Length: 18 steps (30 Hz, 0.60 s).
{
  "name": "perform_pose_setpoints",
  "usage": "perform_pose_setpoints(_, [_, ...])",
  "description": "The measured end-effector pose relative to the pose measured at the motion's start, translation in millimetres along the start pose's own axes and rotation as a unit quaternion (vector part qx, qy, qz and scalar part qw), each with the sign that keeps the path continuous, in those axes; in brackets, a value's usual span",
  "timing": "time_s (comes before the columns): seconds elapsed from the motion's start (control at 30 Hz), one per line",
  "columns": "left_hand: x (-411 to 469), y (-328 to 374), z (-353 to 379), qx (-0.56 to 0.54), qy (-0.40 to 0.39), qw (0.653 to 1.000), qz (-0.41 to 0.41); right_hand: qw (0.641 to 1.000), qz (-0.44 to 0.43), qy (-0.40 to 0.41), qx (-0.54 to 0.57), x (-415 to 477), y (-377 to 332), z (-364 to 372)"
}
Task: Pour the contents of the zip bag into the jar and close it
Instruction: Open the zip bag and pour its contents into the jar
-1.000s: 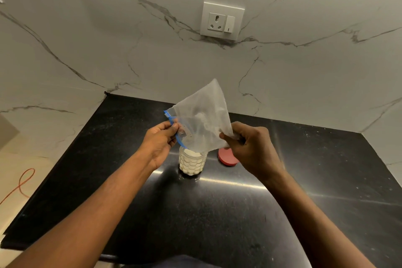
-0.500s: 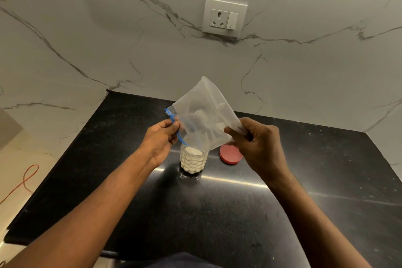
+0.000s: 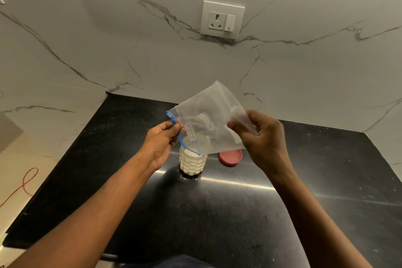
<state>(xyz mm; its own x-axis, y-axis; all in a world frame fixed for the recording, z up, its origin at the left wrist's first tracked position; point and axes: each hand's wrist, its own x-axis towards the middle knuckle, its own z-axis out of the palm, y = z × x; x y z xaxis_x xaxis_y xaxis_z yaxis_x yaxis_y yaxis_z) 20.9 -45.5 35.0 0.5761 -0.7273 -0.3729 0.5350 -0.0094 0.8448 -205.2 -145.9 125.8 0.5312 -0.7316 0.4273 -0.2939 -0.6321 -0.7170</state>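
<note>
A clear zip bag (image 3: 208,122) with a blue zip strip hangs upturned over a textured glass jar (image 3: 192,163) that is full of white powder. The bag's blue mouth points down at the jar's rim, and the bag looks nearly empty. My left hand (image 3: 162,139) pinches the blue zip edge at the bag's left side. My right hand (image 3: 260,137) grips the bag's lower right edge from behind, its fingers partly spread. A red lid (image 3: 231,157) lies flat on the black counter just right of the jar, partly behind the bag.
The black stone counter (image 3: 217,213) runs into a marble wall corner. A white socket and switch plate (image 3: 222,19) sits on the back wall. An orange cable (image 3: 26,183) lies on the floor beyond the counter's left edge.
My right hand has shifted right and up along the bag's edge and loosened its fingers. The bag has flattened out and tilted a little more sideways above the jar. My left hand has hardly moved.
</note>
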Motion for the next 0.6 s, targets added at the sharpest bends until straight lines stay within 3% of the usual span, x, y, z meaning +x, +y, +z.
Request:
perform_pose_setpoints(0.27, [-4,-1,11,0.05,-0.029,0.998,0.03,0.998,0.002,-0.07,-0.001,22,-14,27])
perform_pose_setpoints(0.43, [-4,6,2,0.018,-0.004,0.999,0.033,0.998,0.058,0.004,0.025,29,1,16])
perform_pose_setpoints(0.6, [-8,5,-1,0.036,-0.024,0.999,0.029,0.998,0.048,-0.03,0.015,28,8,2])
